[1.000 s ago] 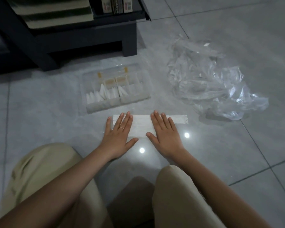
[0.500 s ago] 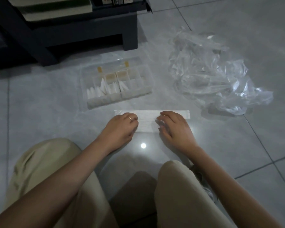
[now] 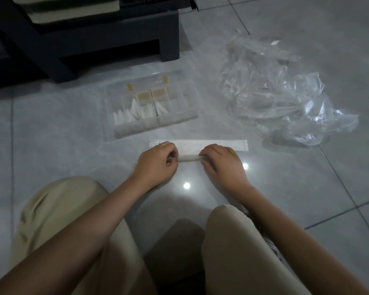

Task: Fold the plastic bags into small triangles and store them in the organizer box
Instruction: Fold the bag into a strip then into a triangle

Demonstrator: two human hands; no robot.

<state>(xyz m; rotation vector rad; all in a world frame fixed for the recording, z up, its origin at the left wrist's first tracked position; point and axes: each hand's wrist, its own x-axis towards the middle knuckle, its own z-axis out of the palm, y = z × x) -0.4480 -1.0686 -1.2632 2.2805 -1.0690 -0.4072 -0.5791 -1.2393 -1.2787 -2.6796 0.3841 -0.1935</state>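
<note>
A plastic bag folded into a long white strip (image 3: 211, 144) lies on the grey tiled floor in front of me. My left hand (image 3: 157, 161) and my right hand (image 3: 222, 160) each pinch its near edge, lifted and turned over toward the far edge. Just beyond it stands the clear organizer box (image 3: 153, 121), lid open, with several white folded triangles (image 3: 134, 110) in its left and middle compartments. A heap of loose clear plastic bags (image 3: 281, 92) lies to the right.
A dark low shelf unit (image 3: 94, 39) stands behind the box at the upper left. My knees in beige trousers (image 3: 58, 220) fill the lower part of the view. Ceiling lights reflect off the glossy floor tiles (image 3: 186, 185).
My hands went from lying flat on the strip to curling their fingers on its near edge and lifting it over toward the far side.
</note>
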